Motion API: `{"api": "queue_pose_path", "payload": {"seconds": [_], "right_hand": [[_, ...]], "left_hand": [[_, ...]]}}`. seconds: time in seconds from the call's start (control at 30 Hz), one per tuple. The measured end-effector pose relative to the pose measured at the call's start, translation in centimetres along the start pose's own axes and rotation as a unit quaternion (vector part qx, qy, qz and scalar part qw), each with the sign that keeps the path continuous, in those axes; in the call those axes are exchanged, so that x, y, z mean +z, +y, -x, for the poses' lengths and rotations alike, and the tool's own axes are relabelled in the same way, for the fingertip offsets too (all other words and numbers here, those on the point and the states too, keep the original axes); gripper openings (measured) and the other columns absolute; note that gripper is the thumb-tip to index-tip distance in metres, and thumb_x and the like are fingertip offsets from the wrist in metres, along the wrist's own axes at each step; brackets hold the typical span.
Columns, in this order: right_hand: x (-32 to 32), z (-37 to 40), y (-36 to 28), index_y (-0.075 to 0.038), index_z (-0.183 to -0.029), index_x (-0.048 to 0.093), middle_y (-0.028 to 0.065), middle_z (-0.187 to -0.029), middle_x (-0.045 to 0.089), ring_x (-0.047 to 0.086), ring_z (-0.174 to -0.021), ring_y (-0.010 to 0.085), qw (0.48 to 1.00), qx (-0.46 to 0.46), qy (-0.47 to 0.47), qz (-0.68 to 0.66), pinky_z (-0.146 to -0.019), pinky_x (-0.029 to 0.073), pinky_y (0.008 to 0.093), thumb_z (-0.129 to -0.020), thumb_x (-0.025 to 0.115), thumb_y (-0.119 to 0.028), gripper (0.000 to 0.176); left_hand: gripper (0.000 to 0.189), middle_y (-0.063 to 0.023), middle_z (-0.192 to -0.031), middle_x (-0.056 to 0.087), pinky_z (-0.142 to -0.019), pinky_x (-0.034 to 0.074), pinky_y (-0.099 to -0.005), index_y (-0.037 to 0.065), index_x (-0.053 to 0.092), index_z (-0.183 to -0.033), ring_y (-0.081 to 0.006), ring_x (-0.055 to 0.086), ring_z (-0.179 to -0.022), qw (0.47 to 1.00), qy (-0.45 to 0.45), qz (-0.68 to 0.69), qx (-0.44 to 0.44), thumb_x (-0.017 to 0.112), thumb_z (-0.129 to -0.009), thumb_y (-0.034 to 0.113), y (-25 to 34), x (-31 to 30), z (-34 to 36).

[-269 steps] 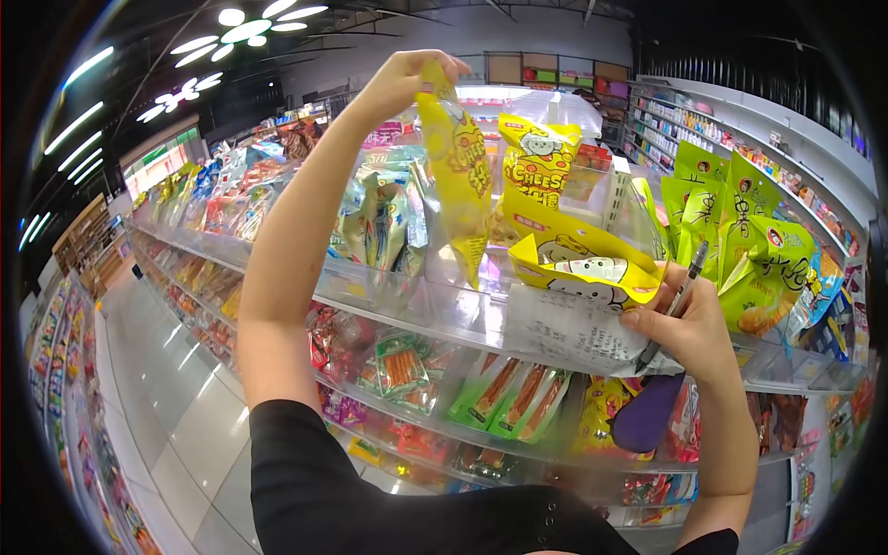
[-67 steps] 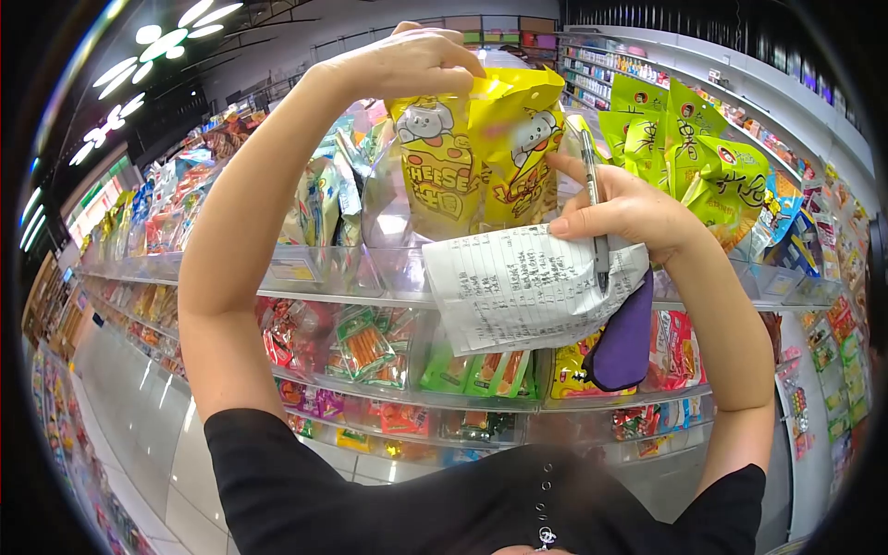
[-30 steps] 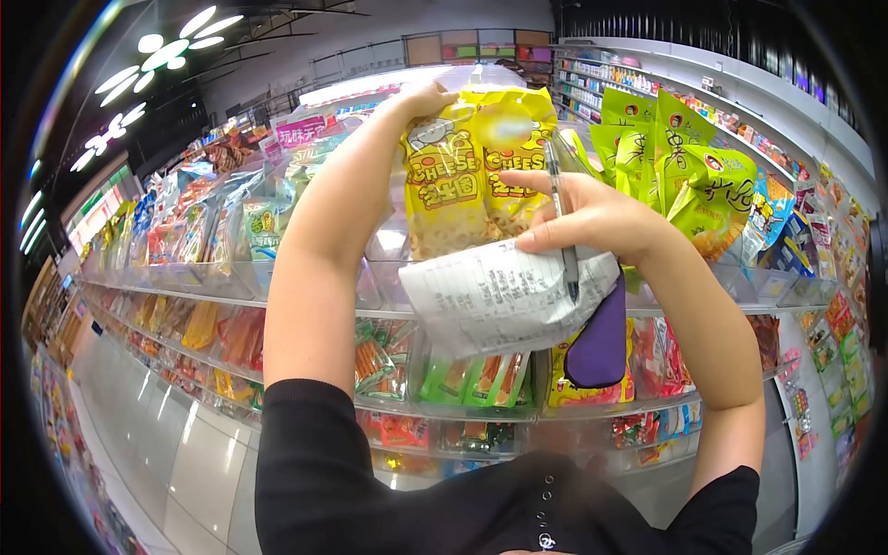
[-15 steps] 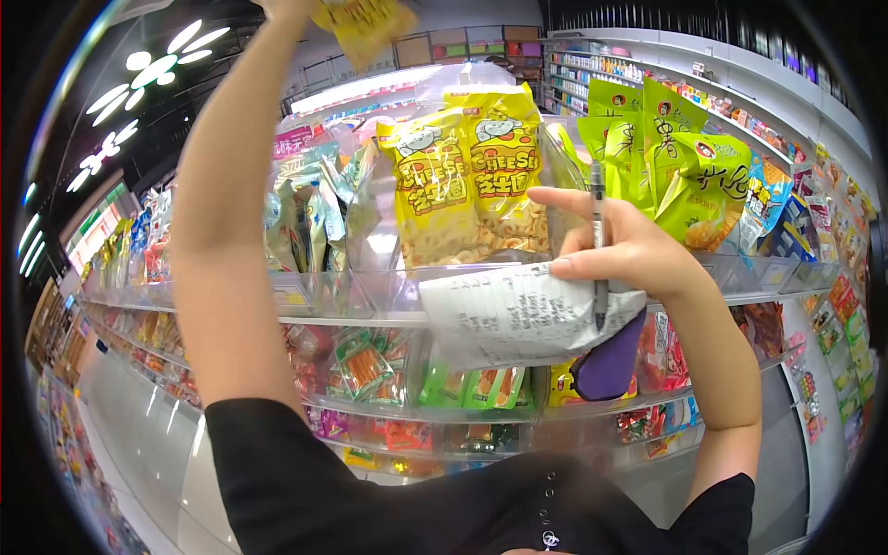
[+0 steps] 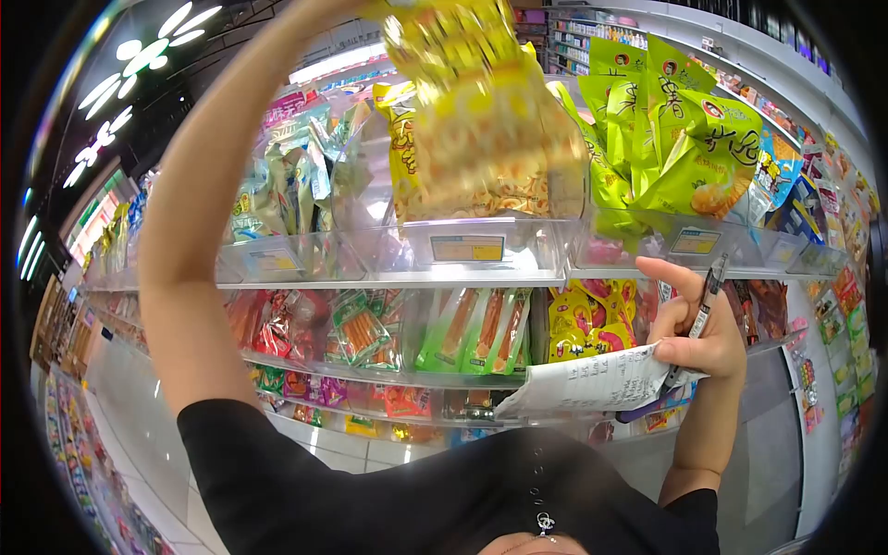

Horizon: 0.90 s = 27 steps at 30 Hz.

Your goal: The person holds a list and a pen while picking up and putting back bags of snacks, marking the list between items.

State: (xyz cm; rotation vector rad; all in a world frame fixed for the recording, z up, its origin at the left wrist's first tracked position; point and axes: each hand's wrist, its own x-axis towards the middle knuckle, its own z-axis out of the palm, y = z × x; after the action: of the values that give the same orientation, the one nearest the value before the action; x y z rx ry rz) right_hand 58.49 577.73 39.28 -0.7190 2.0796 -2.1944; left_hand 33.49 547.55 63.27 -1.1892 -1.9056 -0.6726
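Observation:
My left arm reaches up to the top edge of the view, where the hand is mostly cut off. From it hangs a yellow bag of cheese ring snacks, blurred by motion, in front of other yellow cheese snack bags on the upper shelf. My right hand is below that shelf at the right, index finger stretched out. It grips a black pen and a sheet of handwritten paper under the thumb. Part of a purple item shows beneath the paper; its kind is hidden.
Bright green snack bags stand right of the yellow ones. A clear shelf lip with a price label runs along the front. Lower shelves hold green sausage packs and yellow packets. Pale packets fill the left.
My left hand has brought the yellow bag right and down in front of the shelved bags. My right hand, with pen and paper, has moved lower and to the right.

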Motion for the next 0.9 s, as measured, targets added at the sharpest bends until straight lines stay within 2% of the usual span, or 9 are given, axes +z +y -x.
{"api": "queue_pose_path", "payload": {"seconds": [0.1, 0.17, 0.2, 0.33, 0.5, 0.63, 0.7, 0.77, 0.9], "right_hand": [[-0.7, 1.6, 0.4, 0.009, -0.136, 0.032, 0.0061, -0.069, 0.063, 0.055, -0.060, 0.0054, 1.000, 0.003, 0.024, 0.016, -0.055, 0.040, 0.0176, -0.070, 0.068, 0.005, 0.076], [-1.3, 2.8, 0.8, 0.008, -0.136, 0.032, 0.0062, -0.070, 0.064, 0.056, -0.061, 0.0058, 0.999, 0.001, 0.042, 0.017, -0.056, 0.041, 0.0177, -0.070, 0.067, 0.005, 0.075], [-1.4, 3.3, 0.8, 0.008, -0.136, 0.032, 0.0063, -0.070, 0.064, 0.056, -0.061, 0.0058, 0.998, 0.005, 0.054, 0.015, -0.057, 0.042, 0.0177, -0.070, 0.067, 0.005, 0.075], [-2.1, 4.9, 0.9, 0.007, -0.137, 0.032, 0.0068, -0.070, 0.064, 0.056, -0.062, 0.0063, 0.997, 0.000, 0.081, 0.012, -0.058, 0.043, 0.0178, -0.071, 0.066, 0.005, 0.074], [-2.8, 5.8, 1.1, 0.006, -0.137, 0.033, 0.0063, -0.071, 0.065, 0.057, -0.063, 0.0063, 0.996, 0.007, 0.089, 0.015, -0.057, 0.042, 0.0187, -0.073, 0.067, 0.002, 0.073], [-3.2, 6.4, 1.3, 0.006, -0.136, 0.034, 0.0051, -0.072, 0.065, 0.058, -0.064, 0.0061, 0.995, 0.011, 0.098, 0.017, -0.057, 0.042, 0.0193, -0.073, 0.068, 0.000, 0.072], [-3.2, 6.9, 1.3, 0.005, -0.129, 0.044, 0.0048, -0.072, 0.065, 0.058, -0.065, 0.0069, 0.993, 0.002, 0.110, 0.028, -0.059, 0.043, 0.0210, -0.073, 0.069, -0.002, 0.062], [-3.7, 7.2, 1.9, 0.005, -0.125, 0.049, 0.0046, -0.072, 0.065, 0.058, -0.066, 0.0073, 0.993, -0.007, 0.104, 0.052, -0.060, 0.043, 0.0218, -0.073, 0.069, -0.003, 0.057], [-3.3, 7.3, 2.5, 0.006, -0.119, 0.054, 0.0048, -0.072, 0.065, 0.058, -0.065, 0.0078, 0.991, -0.001, 0.116, 0.074, -0.061, 0.043, 0.0222, -0.073, 0.069, -0.003, 0.049]], "left_hand": [[0.022, -0.0025, -0.068, 0.055, -0.053, 0.043, -0.0265, 0.004, 0.057, -0.100, -0.0097, 0.050, -0.058, 0.997, -0.042, 0.050, -0.038, 0.059, -0.090, 0.024, -1.1, 6.8, 2.8], [0.023, -0.0051, -0.092, 0.068, -0.081, 0.045, -0.0422, 0.023, 0.062, -0.106, -0.0267, 0.065, -0.087, 0.991, -0.120, -0.049, -0.021, 0.054, -0.087, 0.032, -4.3, 10.1, 3.3], [0.026, -0.0085, -0.087, 0.067, -0.069, 0.050, -0.0380, 0.021, 0.060, -0.108, -0.0288, 0.065, -0.079, 0.985, -0.080, -0.138, 0.067, 0.053, -0.089, 0.036, -4.6, 10.7, 3.9], [0.026, -0.0085, -0.078, 0.066, -0.069, 0.049, -0.0364, 0.019, 0.060, -0.108, -0.0237, 0.064, -0.073, 0.995, -0.025, -0.092, -0.002, 0.055, -0.088, 0.036, -7.1, 11.3, 2.9], [0.025, -0.0010, -0.081, 0.058, -0.073, 0.044, -0.0255, 0.007, 0.058, -0.109, -0.0083, 0.052, -0.079, 0.977, -0.203, 0.027, -0.055, 0.053, -0.093, 0.026, -5.8, 13.4, 4.3], [0.036, -0.0125, -0.106, 0.059, -0.081, 0.047, -0.0330, 0.015, 0.055, -0.121, -0.0217, 0.058, -0.093, 0.994, -0.108, 0.003, -0.001, 0.058, -0.087, 0.029, -4.5, 13.3, 4.7], [0.043, -0.0137, -0.122, 0.051, -0.097, 0.037, -0.0453, 0.019, 0.053, -0.124, -0.0328, 0.049, -0.115, 0.986, -0.062, -0.153, 0.035, 0.060, -0.085, 0.036, -6.4, 12.3, 5.2], [0.046, -0.0135, -0.125, 0.049, -0.101, 0.030, -0.0501, 0.019, 0.051, -0.127, -0.0330, 0.045, -0.118, 0.982, -0.056, -0.151, 0.096, 0.058, -0.085, 0.038, -4.4, 11.5, 6.1], [0.037, -0.0116, -0.120, 0.053, -0.103, 0.027, -0.0474, 0.015, 0.058, -0.116, -0.0301, 0.048, -0.116, 0.956, -0.205, -0.190, 0.085, 0.057, -0.086, 0.036, -1.6, 10.8, 8.8]]}}
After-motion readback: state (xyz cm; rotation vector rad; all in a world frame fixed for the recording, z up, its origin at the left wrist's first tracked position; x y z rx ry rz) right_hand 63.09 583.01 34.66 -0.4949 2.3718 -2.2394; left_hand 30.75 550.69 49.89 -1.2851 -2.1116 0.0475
